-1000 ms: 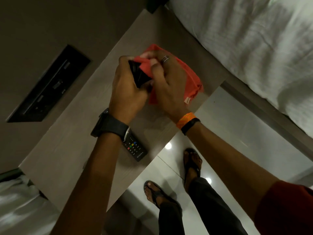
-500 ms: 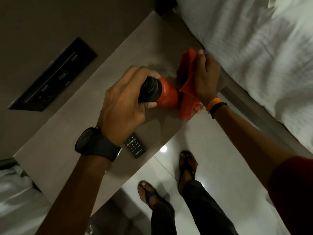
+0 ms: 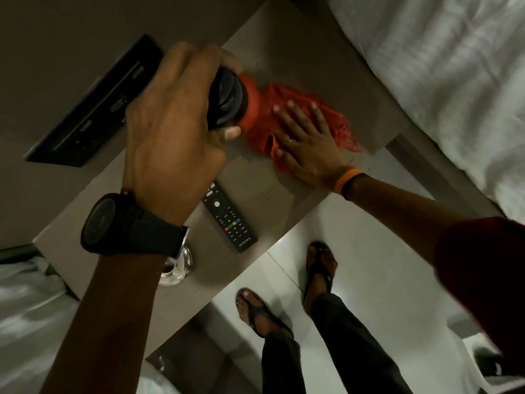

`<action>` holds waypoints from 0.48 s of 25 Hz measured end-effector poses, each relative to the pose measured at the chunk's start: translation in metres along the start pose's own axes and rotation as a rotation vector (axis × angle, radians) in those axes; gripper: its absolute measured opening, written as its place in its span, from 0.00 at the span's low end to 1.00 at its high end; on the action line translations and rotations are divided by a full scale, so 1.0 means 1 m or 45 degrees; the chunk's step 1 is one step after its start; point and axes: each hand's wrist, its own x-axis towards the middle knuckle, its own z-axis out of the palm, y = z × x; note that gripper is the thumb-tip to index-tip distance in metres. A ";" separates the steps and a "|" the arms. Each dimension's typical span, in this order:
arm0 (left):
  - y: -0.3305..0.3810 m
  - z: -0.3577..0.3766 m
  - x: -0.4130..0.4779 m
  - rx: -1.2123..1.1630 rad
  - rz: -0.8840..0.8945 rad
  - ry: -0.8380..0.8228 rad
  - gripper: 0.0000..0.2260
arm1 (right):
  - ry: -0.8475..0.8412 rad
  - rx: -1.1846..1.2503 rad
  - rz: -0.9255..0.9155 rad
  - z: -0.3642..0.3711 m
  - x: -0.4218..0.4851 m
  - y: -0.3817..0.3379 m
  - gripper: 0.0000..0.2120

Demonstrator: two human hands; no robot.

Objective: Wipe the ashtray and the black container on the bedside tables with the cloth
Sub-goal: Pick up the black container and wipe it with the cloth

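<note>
Left hand (image 3: 173,132) grips the black container (image 3: 227,102) upper centre, lifted off the tabletop (image 3: 255,200), likely to clear the spot. Right hand (image 3: 305,140) lies flat and open on the red cloth (image 3: 284,95), pressing it down to wipe. Glass ashtray (image 3: 179,268) sits lower left, half hidden by the wrist, beside the remote (image 3: 230,220).
</note>
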 end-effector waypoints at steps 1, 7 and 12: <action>0.000 0.000 0.006 -0.020 -0.007 0.005 0.24 | -0.051 -0.045 -0.187 -0.001 -0.013 0.006 0.27; 0.011 0.037 0.037 -0.090 0.032 -0.070 0.26 | -0.174 0.035 -0.509 -0.008 -0.082 0.027 0.26; 0.018 0.059 0.049 -0.096 0.086 -0.197 0.27 | -0.194 0.398 -0.283 -0.027 -0.129 0.019 0.19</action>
